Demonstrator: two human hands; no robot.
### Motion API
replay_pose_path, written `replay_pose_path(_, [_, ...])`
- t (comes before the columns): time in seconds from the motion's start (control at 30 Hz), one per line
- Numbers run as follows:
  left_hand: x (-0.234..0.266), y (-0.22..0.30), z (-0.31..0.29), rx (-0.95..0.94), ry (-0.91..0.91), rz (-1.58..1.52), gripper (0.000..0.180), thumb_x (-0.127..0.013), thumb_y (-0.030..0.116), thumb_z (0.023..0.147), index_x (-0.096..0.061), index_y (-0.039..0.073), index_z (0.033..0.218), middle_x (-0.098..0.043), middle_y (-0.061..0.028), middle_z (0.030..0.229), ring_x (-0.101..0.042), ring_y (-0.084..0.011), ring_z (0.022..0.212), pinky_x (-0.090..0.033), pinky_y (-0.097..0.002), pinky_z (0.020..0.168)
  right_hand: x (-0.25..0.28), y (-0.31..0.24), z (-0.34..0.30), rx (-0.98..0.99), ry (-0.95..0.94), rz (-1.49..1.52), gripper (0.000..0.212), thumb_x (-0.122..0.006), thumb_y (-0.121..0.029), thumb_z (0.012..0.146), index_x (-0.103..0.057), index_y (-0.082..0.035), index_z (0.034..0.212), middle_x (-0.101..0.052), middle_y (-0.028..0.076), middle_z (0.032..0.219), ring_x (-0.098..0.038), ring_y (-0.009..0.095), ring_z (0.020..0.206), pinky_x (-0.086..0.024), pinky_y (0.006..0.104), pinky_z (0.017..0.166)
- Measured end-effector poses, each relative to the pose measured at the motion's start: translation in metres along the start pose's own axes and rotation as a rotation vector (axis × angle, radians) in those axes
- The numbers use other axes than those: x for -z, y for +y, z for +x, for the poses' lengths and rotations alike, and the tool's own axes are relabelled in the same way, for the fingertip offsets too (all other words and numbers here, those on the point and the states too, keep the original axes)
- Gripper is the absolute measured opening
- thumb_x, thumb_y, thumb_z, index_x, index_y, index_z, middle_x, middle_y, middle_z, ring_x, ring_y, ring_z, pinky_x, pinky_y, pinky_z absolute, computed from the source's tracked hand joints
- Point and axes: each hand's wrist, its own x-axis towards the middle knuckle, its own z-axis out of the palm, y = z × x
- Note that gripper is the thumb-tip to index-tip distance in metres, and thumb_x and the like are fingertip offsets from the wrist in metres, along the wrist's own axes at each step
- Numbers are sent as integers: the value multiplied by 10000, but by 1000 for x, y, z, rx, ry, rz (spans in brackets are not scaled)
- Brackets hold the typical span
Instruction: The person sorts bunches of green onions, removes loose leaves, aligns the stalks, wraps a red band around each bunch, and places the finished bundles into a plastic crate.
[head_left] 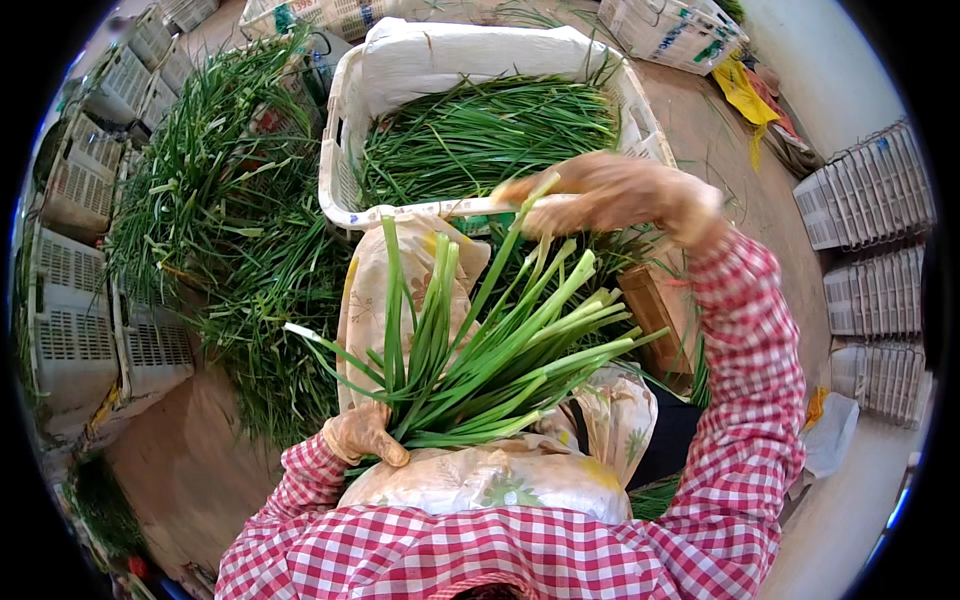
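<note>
My gloved left hand [365,435] is wrapped round the lower part of a loose bunch of garlic chives [480,350]. The pale stalk ends fan out upward and to the right over my lap. My gloved right hand [620,195] is raised above the bunch, near the front rim of a white crate [345,135]. Motion smears its fingers, and one stalk tip comes up right by them; whether they grip it I cannot tell. Inside the crate lies a layer of trimmed garlic chives [490,130], with a white sheet [470,55] folded over the far side.
A big heap of uncut greens [230,200] rises at the left. White crates [70,290] line the left edge, and stacked crates [865,190] stand along the right wall. Another crate [670,35] is at the back right, near a yellow bag [745,95]. A patterned apron [440,485] covers my lap.
</note>
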Motion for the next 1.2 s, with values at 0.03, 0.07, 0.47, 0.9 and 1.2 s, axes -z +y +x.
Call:
replay_pose_path(0.03, [-2,1,-1,4,-15,11,1181,-913,428,476,-312,21,1408,-394,-76,1404,-421,-167,1211,-386,-315,987,-10,15,18,220,-114,6,613,-584,-543,847,-555,-97,1267,-647,84,1123,-629,211,939,-516,320,827])
replay_pose_path(0.07, [-2,-1,-6,0,4,6,1177,-906,433,483,-307,25,1411,-390,-75,1406,-421,-169,1213,-386,-318,988,-11,-31,25,-31,-269,-13,557,-640,-515,824,-622,-89,1182,-675,72,1035,-638,204,870,-519,326,781])
replay_pose_path(0.47, [-2,-13,-4,-58,-15,-50,1126,-824,490,572,-241,70,1439,-350,-73,1433,-415,-195,1232,-391,-360,1000,4,10,-53,-474,731,-960,152,-532,-152,910,-637,-42,909,-632,142,813,-622,262,749,-508,349,646])
replay_pose_path(0.9, [-5,-16,8,-257,145,-215,1072,-735,553,668,-169,120,1469,-307,-70,1461,-409,-223,1253,-396,-405,1013,-47,-10,-24,-174,612,447,229,-676,-274,854,-703,-47,863,-675,44,757,-584,127,688,-481,287,652])
replay_pose_path(1.2, [10,-50,41,-796,405,-610,1036,-674,596,735,-120,154,1490,-277,-68,1480,-404,-242,1268,-400,-437,1022,56,55,-172,-98,1556,-268,262,-512,-267,940,-674,-84,1035,-634,-45,796,-514,57,658,-389,185,630])
